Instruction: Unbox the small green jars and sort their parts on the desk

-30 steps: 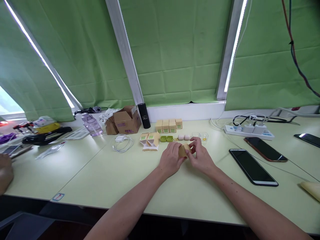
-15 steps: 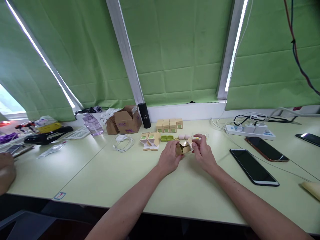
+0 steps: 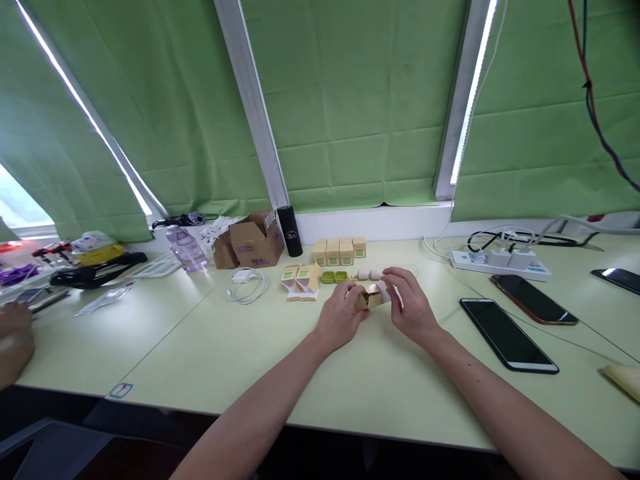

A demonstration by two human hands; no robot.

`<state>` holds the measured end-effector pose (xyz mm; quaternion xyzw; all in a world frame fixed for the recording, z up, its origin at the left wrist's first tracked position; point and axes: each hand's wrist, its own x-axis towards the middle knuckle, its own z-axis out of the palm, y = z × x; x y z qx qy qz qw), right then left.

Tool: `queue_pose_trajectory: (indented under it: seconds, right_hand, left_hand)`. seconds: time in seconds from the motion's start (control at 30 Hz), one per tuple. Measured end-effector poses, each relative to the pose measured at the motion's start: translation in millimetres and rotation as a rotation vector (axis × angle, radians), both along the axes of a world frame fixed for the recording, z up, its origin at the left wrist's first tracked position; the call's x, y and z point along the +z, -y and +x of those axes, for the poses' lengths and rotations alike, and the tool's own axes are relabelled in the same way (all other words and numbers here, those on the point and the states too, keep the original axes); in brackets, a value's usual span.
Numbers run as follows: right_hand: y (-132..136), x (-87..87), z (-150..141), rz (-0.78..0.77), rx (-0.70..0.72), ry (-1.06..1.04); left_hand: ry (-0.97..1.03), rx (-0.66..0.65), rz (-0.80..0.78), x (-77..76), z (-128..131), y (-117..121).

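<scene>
box [image 3: 374, 299], open end toward right hand [image 3: 413, 308]

Office-like workroom, we record: long bench [image 3: 240, 353], power strip [image 3: 493, 268] with plugged chargers [image 3: 520, 257], smartphones [image 3: 509, 335], green window blinds [image 3: 350, 100].

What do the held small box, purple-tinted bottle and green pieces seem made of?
Small box: probably thin cardboard, matte outside, given its tan faces and folded flap.
Bottle: plastic or glass, unclear which; glossy and see-through.
Green pieces: likely moulded plastic, smooth, with rounded corners.
</scene>
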<state>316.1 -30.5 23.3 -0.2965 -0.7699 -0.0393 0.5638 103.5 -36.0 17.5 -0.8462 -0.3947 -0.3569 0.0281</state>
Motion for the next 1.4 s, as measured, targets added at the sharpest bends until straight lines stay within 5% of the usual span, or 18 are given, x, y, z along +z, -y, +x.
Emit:
queue_pose_trajectory:
  seconds: [0.67, 0.97, 1.4]
  right_hand:
    - [-5.1, -9.5, 0.0, -0.129, -0.074, 0.148]
    - [-1.8, -7.7, -0.8, -0.228, -0.079, 0.049]
    - [1.9, -2.3, 1.9, -0.156, -0.022, 0.267]
  left_hand:
    - [0.043, -0.028, -0.055, -1.4, -0.1, -0.6]
    - [0.094, -0.038, -0.119, -0.8, -2.1, -1.7]
    - [0.277, -0.056, -0.331, 1.6, -1.6, -1.1]
